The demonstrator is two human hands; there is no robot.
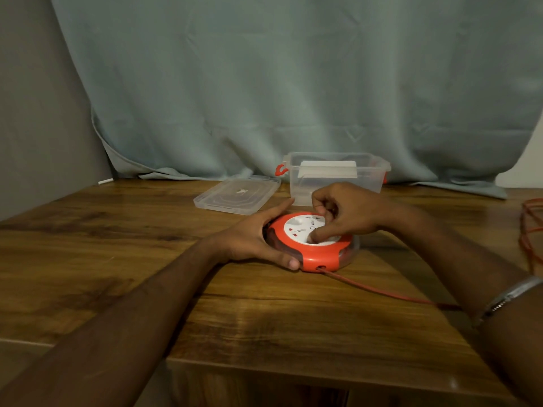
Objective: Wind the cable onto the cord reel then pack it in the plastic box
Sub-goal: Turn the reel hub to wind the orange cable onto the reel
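A round red cord reel (318, 257) with a white socket face lies flat on the wooden table (117, 259). My left hand (252, 239) grips its left rim, thumb at the front edge. My right hand (343, 212) rests on the white centre, fingers curled down on it. A red cable (379, 290) leaves the reel's front opening and runs right under my right forearm. More loose red cable (530, 230) lies at the table's right edge. The clear plastic box (338, 177) with red latches stands open just behind the reel.
The box's clear lid (238, 193) lies flat to the left of the box. A grey-green curtain (293, 83) hangs behind the table and drapes onto its back edge. The table's front edge is close below my forearms. A metal bracelet (505, 298) sits on my right wrist.
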